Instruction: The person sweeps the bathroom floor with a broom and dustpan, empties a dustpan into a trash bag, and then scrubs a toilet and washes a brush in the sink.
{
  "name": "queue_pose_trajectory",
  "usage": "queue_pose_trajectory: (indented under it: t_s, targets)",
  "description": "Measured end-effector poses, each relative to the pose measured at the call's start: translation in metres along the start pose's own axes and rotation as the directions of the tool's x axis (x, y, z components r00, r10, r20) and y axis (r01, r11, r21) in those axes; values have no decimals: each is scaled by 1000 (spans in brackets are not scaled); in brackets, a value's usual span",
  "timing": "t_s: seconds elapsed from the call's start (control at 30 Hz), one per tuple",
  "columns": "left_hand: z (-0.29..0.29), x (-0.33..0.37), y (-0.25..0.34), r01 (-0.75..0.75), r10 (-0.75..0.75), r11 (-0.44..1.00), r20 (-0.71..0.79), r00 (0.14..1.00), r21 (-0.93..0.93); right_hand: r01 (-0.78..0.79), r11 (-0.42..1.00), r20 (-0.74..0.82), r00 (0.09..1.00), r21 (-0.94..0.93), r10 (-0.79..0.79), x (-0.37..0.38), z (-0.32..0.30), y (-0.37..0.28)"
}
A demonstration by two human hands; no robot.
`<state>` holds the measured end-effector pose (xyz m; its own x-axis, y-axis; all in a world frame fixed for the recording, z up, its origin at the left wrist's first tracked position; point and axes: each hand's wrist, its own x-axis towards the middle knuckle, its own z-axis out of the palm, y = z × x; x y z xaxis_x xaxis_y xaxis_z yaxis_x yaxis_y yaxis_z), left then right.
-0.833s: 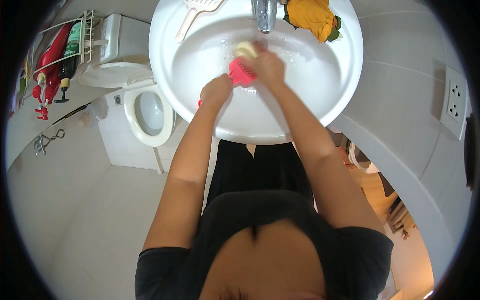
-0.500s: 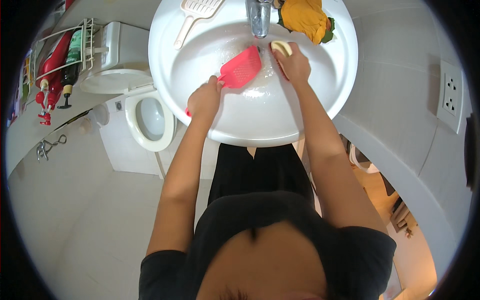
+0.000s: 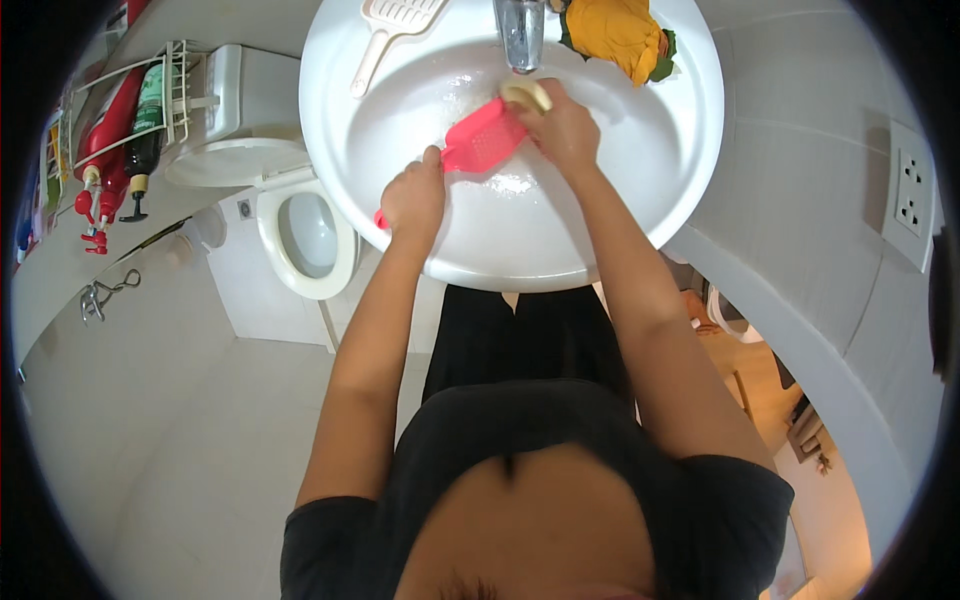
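My left hand [image 3: 413, 195] grips the handle of a pink slotted scoop [image 3: 483, 144], whose perforated head lies over the bowl of the white sink [image 3: 620, 215]. At the head's far end my right hand [image 3: 563, 128] presses a pale yellow sponge [image 3: 527, 94] against it. Both sit just below the metal tap [image 3: 520, 32], over the wet bottom of the bowl.
A white slotted scoop [image 3: 388, 30] lies on the sink's back left rim and a yellow-orange cloth [image 3: 618, 32] on the back right. A toilet [image 3: 300, 232] stands to the left, a wire rack of bottles [image 3: 125, 130] beyond it, a wall socket [image 3: 912, 195] at right.
Both hands and the pink scoop have moved up the bowl toward the tap. The scoop's head, earlier hidden under my right hand, now shows, with the sponge at its far end.
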<state>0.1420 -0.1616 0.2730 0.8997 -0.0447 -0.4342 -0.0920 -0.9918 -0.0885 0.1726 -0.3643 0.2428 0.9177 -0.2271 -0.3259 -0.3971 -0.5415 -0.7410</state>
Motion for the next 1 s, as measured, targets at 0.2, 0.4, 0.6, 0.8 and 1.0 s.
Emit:
queue_pose_trajectory:
  t_s: [0.2,0.4,0.6,0.8,1.0]
  targets:
    - [-16,-1,-4,0,1,1000,52,999,-23,41,989,70,997,-139,-32,-8,2,-23]
    - [-9,14,-3,123,-19,939,309,951,-320,-91,994,-98,992,-52,85,37,-12,33]
    - [25,30,-3,166,-47,931,345,938,-326,-38,986,69,996,-161,50,-19,33,9]
    - [30,37,3,183,-56,932,376,925,-312,178,956,-5,983,-231,-184,0,62,-6]
    - [23,35,4,196,-82,927,339,937,-319,-1,976,18,1000,-218,5,16,12,34]
